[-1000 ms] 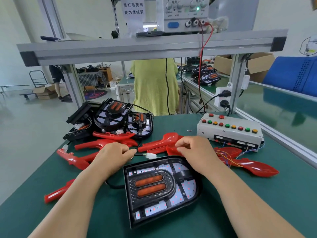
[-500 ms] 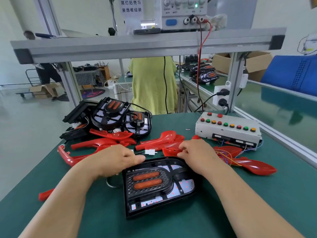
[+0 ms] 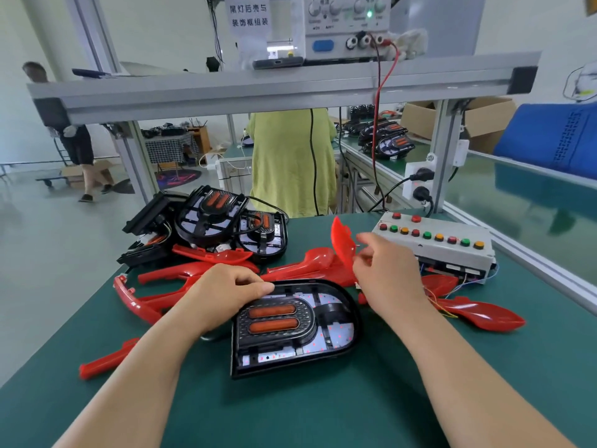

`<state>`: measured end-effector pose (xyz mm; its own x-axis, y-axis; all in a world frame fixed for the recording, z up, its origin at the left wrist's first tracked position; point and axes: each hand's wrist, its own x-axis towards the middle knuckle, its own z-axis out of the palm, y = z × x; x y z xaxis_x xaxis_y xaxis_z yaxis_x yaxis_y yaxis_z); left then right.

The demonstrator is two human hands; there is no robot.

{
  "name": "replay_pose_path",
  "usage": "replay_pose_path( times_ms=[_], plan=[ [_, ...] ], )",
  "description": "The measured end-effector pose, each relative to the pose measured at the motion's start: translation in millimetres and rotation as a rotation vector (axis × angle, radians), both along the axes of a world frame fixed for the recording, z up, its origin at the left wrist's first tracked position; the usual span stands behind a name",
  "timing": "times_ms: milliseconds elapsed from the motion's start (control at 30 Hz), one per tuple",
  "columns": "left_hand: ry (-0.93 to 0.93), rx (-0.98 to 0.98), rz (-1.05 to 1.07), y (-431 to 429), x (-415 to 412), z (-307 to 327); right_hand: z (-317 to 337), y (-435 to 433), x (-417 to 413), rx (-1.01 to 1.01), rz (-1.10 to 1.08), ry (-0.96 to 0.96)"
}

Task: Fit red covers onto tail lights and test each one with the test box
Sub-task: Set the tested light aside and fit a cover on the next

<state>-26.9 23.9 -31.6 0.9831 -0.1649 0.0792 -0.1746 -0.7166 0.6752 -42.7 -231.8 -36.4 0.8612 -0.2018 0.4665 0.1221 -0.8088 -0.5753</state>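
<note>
A black tail light point(image 3: 294, 324) with two orange bars lies flat on the green bench in front of me. My left hand point(image 3: 229, 292) rests on its upper left corner, fingers curled over the edge. My right hand point(image 3: 387, 273) pinches a red cover point(image 3: 342, 244) and holds it raised on end, just behind the tail light. The grey test box point(image 3: 449, 250) with coloured buttons sits to the right of that hand.
Several loose red covers point(image 3: 181, 273) lie scattered left, behind and right point(image 3: 484, 313) of the light. A pile of black tail lights point(image 3: 213, 221) stands at the back left. An aluminium frame point(image 3: 258, 92) spans overhead. A person in yellow stands beyond the bench.
My right hand has lifted a red cover up from the pile behind the tail light. My left hand has moved onto the light's upper left corner.
</note>
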Motion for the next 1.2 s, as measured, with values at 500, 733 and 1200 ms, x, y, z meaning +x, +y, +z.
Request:
replay_pose_path(
  times_ms=[500,733,1200],
  plan=[
    [-0.307,-0.309,-0.358,-56.6,-34.5,8.7,20.7,32.5,-21.7,0.983,0.699,-0.208],
    [-0.33,-0.392,-0.223,-33.3,-19.4,9.7,10.0,11.1,-6.5,0.373,0.375,0.133],
    [-0.377,-0.382,-0.191,-26.2,-15.4,8.5,-11.8,7.2,2.1,0.18,0.4,0.558]
  ],
)
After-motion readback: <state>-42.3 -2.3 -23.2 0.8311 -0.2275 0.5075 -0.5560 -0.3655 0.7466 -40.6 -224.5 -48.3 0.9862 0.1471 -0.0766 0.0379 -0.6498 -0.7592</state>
